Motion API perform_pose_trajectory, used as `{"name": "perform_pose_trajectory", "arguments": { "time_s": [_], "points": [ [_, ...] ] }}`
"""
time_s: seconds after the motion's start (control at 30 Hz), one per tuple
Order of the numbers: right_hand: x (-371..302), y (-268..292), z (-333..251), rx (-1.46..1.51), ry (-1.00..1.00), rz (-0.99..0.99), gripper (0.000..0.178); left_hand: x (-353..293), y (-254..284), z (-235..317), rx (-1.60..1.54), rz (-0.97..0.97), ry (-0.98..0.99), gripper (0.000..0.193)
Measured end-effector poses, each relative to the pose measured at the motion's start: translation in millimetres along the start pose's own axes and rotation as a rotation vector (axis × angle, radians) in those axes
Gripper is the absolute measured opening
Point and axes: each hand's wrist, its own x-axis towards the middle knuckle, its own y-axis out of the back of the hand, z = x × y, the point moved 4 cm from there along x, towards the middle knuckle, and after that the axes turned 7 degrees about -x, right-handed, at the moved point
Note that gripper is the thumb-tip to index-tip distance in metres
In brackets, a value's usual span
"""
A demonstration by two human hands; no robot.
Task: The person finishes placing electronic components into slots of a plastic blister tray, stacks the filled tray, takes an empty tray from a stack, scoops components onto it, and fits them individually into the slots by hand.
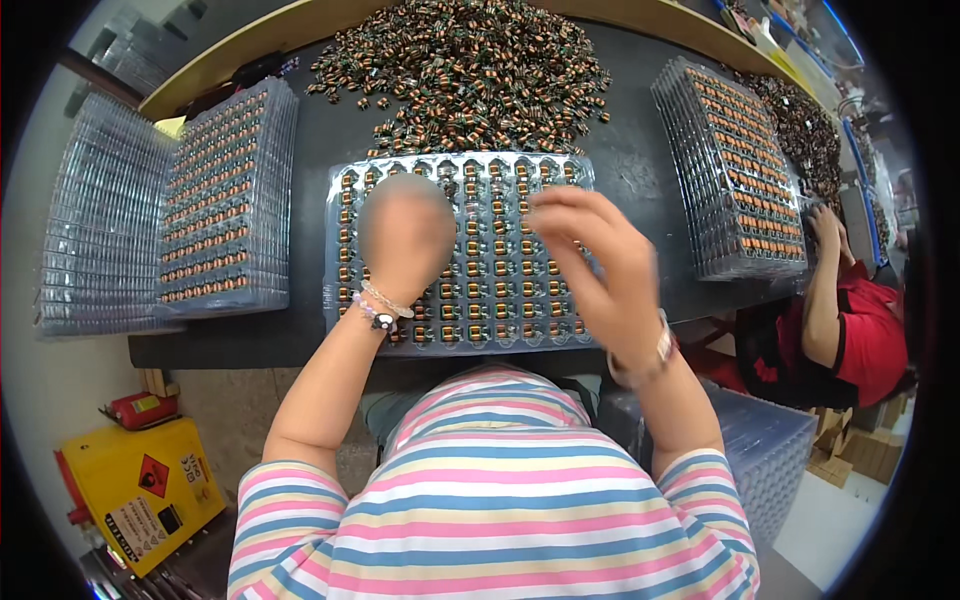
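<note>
A clear plastic tray [463, 345] lies on the dark table in front of me, its pockets holding rows of small copper-wound coils [474, 290]. My left hand [406, 235] is over the left-centre part of this tray; a blurred oval covers its fingers, so what they hold is hidden. Above the right part of the tray is my right hand [600, 255], its fingers stretched to the left and bent, thumb apart from them. Nothing shows between those fingers. Beyond the tray's far edge spreads a large heap of loose coils [465, 75].
Stacked filled trays stand at left [215, 200] and right [745, 170], with a stack of clear trays [100, 220] at far left. A wooden rim [240, 50] borders the table. At right sits a co-worker in red [865, 340]. A yellow box [145, 495] stands lower left.
</note>
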Motion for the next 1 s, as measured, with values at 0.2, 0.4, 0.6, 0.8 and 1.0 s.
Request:
{"name": "perform_pose_trajectory", "arguments": {
  "time_s": [0.2,0.4,0.6,0.8,1.0],
  "points": [
    [12,-66,96,-0.443,0.023,-0.069,0.017,4,-4,21,0.109,0.069,-0.128,0.013],
    [18,-81,110,-0.569,0.184,-0.008,0.012,-1,2,35,0.289,0.014,-0.292,0.013],
    [20,-88,105,-0.651,0.202,0.039,0.014,13,6,14,0.087,0.083,-0.027,0.011],
    [18,-86,105,-0.659,0.167,0.045,0.013,34,-9,-3,0.179,0.138,0.034,0.016],
    [15,-88,107,-0.576,0.214,0.026,0.011,35,-8,-8,-0.159,0.111,0.067,0.019]
  ]
}}
